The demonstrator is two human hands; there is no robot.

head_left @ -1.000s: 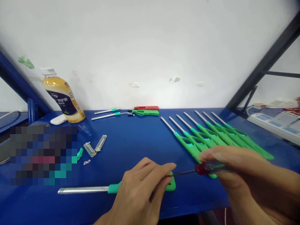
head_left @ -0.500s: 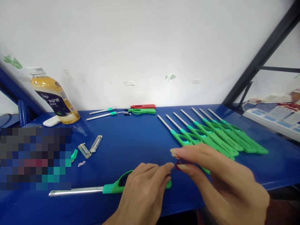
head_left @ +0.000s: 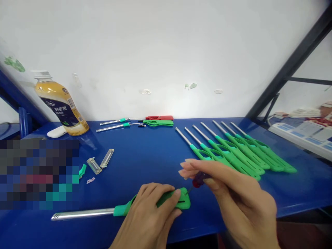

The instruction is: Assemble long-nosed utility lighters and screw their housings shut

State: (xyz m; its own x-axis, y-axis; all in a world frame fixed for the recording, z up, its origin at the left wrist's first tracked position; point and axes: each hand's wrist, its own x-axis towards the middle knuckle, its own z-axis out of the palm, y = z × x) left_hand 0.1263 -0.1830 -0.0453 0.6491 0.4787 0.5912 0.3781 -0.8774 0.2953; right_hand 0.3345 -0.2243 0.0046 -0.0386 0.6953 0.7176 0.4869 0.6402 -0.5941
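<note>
My left hand [head_left: 153, 211] is wrapped over the handle of a long-nosed green gas lighter [head_left: 120, 210], pressing it flat on the blue table near the front edge. The lighter's metal tube points left, and the butt of its handle shows past my thumb. In my right hand [head_left: 238, 200], a small screwdriver [head_left: 199, 180] with a dark red and purple handle is pinched between thumb and fingers. Its thin shaft slants down left, the tip at the butt end of the green handle. My fingers partly hide the screwdriver's handle.
Several green lighters [head_left: 233, 152] lie in a slanted row at right. Against the wall lie a red handle [head_left: 160, 118] and a green handle [head_left: 162, 123] with wired tubes. At left are clear plastic pieces [head_left: 93, 165], a leaning drink bottle [head_left: 62, 107] and a blue table [head_left: 140, 159] surface.
My left hand has slid left along the lighter, baring the handle's butt end. The right hand has shifted left and tilted, and the screwdriver's handle and shaft now show more.
</note>
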